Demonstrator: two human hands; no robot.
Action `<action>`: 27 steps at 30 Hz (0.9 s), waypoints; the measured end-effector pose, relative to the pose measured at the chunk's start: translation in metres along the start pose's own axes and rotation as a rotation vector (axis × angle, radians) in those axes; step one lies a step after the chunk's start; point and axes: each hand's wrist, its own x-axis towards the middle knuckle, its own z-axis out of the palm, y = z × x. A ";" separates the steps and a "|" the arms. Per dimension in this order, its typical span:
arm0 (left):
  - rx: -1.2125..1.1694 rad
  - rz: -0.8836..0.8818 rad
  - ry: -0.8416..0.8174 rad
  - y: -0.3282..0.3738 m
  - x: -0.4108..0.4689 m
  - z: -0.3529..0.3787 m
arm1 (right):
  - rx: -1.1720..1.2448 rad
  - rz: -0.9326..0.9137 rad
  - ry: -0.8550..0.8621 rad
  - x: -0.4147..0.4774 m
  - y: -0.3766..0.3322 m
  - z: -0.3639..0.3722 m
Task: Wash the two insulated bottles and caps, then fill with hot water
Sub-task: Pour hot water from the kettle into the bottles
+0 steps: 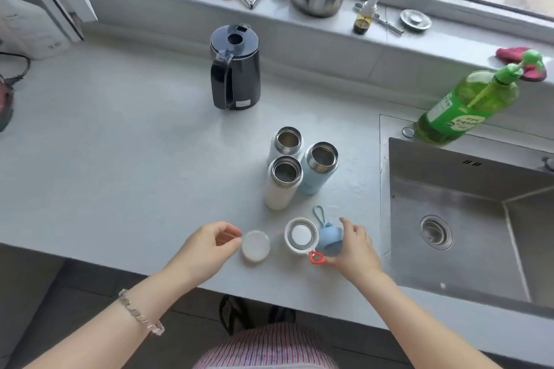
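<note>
Three bottles stand close together on the smooth grey counter [120, 159], all with their tops off. The front white bottle [283, 183] is a tall round tube with a shiny metal rim. The light blue bottle [319, 169] stands just beside it on the right, and another white bottle [287, 142] stands behind them. Inside, each looks like bright steel.

Three caps lie nearer the person. A flat, round white cap [255, 246] sits just beside the left hand [209, 246], whose fingers are curled in loosely, holding nothing; the fingertips are at the cap's edge. A white cap turned upside down [301, 235] shows a ring inside and has a small red loop [317, 257]. The right hand [353, 249] grips the round blue cap [329, 241], which touches the upside-down cap and has a soft blue string loop.

A dark kettle [235, 67] with a smooth shiny body stands farther back. The steel sink [467, 219] is on the right, with a see-through green soap bottle [467, 105] at its corner.
</note>
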 end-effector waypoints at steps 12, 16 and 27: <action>0.064 0.003 0.185 0.045 0.044 -0.078 | 0.063 -0.513 0.296 0.006 -0.140 -0.182; 0.105 -0.003 0.232 0.056 0.078 -0.126 | 0.078 -0.520 0.262 0.046 -0.224 -0.176; 0.114 0.010 0.113 0.046 0.178 -0.206 | 0.654 0.092 0.027 0.150 -0.367 -0.077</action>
